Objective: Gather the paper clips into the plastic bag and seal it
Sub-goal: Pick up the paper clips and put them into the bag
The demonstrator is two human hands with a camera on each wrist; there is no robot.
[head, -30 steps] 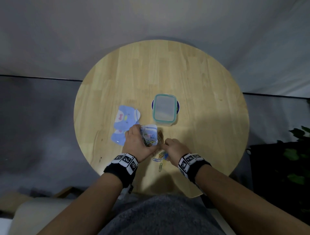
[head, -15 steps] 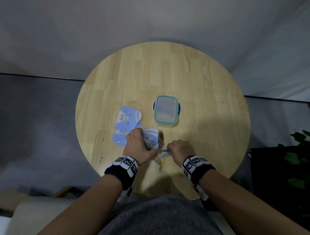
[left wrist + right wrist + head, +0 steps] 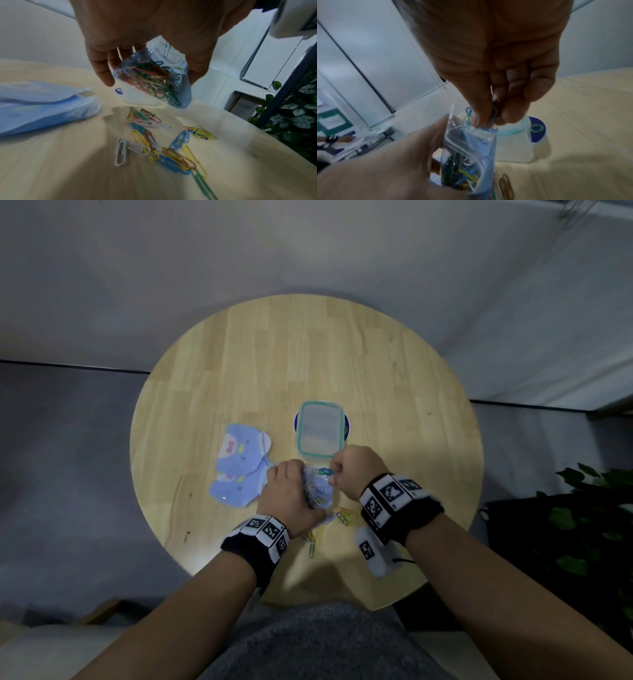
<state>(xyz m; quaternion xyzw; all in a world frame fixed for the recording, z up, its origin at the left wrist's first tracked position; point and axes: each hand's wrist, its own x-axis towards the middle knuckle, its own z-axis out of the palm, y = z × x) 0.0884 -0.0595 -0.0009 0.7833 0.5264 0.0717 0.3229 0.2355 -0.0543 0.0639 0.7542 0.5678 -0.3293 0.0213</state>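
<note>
My left hand (image 3: 291, 494) grips a small clear plastic bag (image 3: 317, 491) above the wooden table (image 3: 394, 392); the bag (image 3: 154, 81) holds several coloured paper clips. My right hand (image 3: 352, 470) pinches a few paper clips (image 3: 468, 115) at the bag's open mouth (image 3: 471, 134). Several loose paper clips (image 3: 164, 143) lie on the table under the bag, some visible in the head view by my right wrist (image 3: 346, 517).
A clear container with a teal-rimmed lid (image 3: 320, 429) stands just beyond my hands on a blue disc (image 3: 537, 129). Light blue printed socks (image 3: 239, 467) lie to the left. A leafy plant (image 3: 596, 508) is at the right, off the table.
My right hand rose from the loose clips on the table to the bag's mouth, carrying a few clips. My left hand kept holding the bag.
</note>
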